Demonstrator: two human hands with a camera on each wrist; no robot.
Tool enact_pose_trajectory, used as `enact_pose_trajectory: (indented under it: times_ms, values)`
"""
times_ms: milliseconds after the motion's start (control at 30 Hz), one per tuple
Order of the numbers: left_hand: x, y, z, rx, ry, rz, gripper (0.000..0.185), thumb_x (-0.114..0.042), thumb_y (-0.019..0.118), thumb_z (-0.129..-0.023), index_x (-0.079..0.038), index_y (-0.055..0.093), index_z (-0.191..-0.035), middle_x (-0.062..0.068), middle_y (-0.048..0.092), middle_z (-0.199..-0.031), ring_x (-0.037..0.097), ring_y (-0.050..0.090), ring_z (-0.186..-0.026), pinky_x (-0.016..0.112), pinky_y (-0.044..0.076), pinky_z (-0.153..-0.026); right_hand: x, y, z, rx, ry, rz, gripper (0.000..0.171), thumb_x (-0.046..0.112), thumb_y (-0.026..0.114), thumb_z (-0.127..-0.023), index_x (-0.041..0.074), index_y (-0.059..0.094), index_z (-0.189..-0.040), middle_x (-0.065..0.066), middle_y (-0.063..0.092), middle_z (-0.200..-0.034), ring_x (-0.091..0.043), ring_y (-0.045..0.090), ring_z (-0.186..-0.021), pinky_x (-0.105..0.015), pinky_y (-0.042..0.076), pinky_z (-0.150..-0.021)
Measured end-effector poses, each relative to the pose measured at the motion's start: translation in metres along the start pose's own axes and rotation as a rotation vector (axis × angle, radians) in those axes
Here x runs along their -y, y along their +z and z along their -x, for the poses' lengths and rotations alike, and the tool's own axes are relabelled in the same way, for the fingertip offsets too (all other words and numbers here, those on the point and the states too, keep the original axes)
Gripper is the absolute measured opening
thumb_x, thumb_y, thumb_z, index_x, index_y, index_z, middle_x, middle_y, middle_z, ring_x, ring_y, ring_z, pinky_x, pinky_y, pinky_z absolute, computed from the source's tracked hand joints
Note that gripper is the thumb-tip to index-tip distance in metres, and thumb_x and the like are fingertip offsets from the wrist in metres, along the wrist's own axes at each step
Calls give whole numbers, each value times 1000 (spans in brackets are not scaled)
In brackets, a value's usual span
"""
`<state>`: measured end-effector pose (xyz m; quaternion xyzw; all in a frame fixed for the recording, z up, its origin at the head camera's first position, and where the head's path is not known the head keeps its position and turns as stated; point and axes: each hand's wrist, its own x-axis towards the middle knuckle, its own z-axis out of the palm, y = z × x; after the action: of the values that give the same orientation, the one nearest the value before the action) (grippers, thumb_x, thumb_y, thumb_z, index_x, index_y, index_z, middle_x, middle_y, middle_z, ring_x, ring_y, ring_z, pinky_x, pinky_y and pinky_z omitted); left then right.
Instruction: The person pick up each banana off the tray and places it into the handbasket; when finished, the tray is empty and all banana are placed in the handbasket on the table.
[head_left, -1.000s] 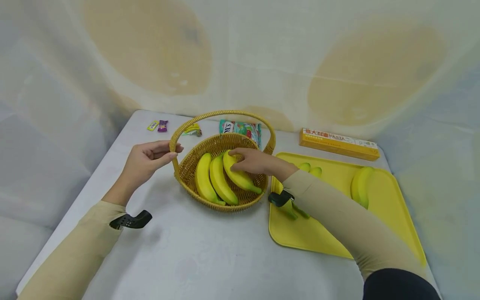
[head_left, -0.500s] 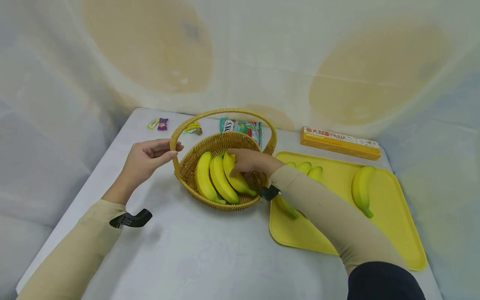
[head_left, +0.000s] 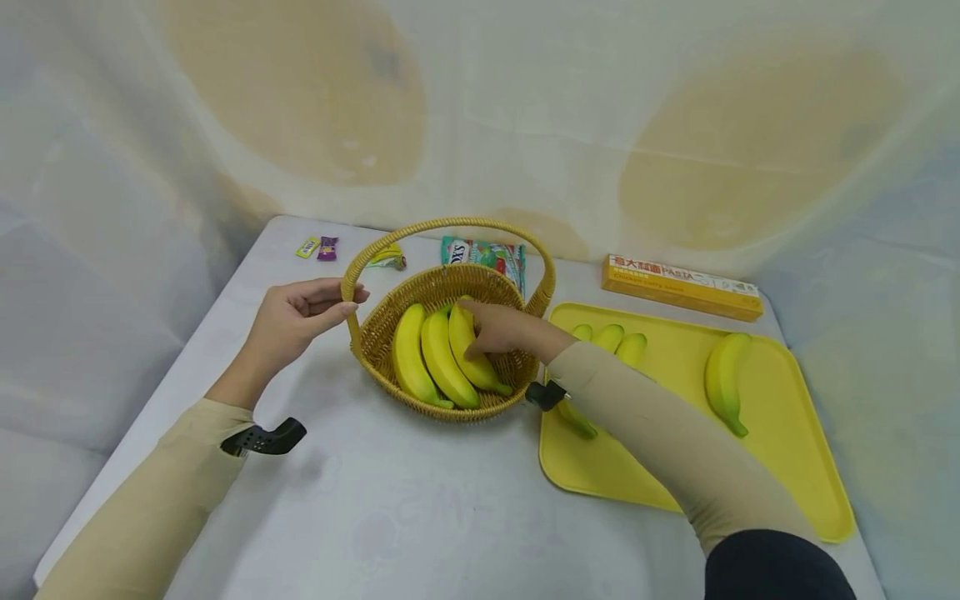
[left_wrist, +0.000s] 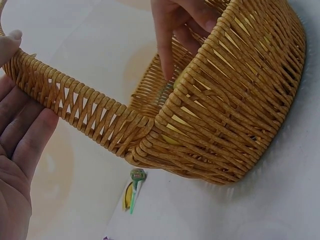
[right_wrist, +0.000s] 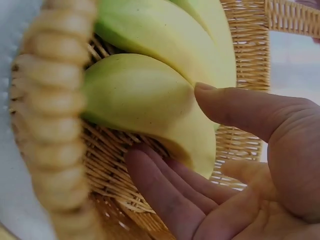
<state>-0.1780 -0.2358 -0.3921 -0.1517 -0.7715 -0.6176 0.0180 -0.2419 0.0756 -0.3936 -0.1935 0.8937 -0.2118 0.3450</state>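
Observation:
A wicker basket point(head_left: 435, 282) stands mid-table, with three yellow bananas side by side in it. My left hand point(head_left: 288, 321) pinches the left side of the basket's tall handle point(head_left: 450, 222) between thumb and fingers. Inside the basket, my right hand point(head_left: 513, 327) is at the rightmost banana point(head_left: 487, 377). In the right wrist view, the thumb point(right_wrist: 250, 107) lies over this banana's far edge. The other fingers point(right_wrist: 165, 195) extend loosely along its lower side, not curled round it. The middle banana point(head_left: 442, 354) and left banana point(head_left: 408, 354) lie against each other.
Right of the basket lies a yellow tray point(head_left: 772, 475) with a single banana point(head_left: 725, 379) and several more bananas point(head_left: 630, 348) partly behind my right arm. Along the back are a pasta box point(head_left: 682, 287), a candy bag point(head_left: 491, 257), a lollipop point(left_wrist: 137, 175) and small wrapped sweets point(head_left: 327, 248).
The right hand has lowered the rightmost banana beside the other two, and its grip has loosened. My left hand has stayed on the handle.

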Motion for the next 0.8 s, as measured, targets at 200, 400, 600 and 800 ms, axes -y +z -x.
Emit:
enact_pose_trajectory:
  times_ms: [200, 400, 600, 800]
  values:
    - [2, 1, 0, 1, 5, 2, 33, -11, 73, -96, 3, 69, -125, 5, 75, -116, 14, 71, -108, 23, 55, -95, -14, 1, 19, -98, -94, -40, 82, 26, 70, -98, 16, 21, -164, -17, 59, -140, -26, 65, -115, -39, 55, -95]
    - [3, 2, -1, 5, 4, 8, 32, -10, 73, -95, 3, 69, -124, 4, 76, -115, 20, 71, -110, 23, 56, -94, -36, 6, 56, -286, -241, -112, 61, 25, 66, -101, 16, 41, -156, -13, 62, -132, -24, 65, -108, -39, 57, -87]
    - [4, 2, -1, -1, 0, 4, 33, -10, 73, -95, 4, 69, -124, 4, 75, -115, 14, 71, -108, 23, 55, -95, -68, 12, 97, -389, -322, -237, 49, 22, 65, -102, 16, 53, -148, -12, 65, -124, -24, 65, -109, -42, 58, -89]
    - [4, 0, -1, -1, -15, -8, 33, -12, 73, -95, 2, 69, -125, 5, 75, -116, 12, 71, -108, 22, 55, -95, -114, 21, 126, -486, -199, -208, 53, 22, 65, -102, 15, 48, -152, -16, 63, -128, -30, 64, -112, -51, 53, -97]
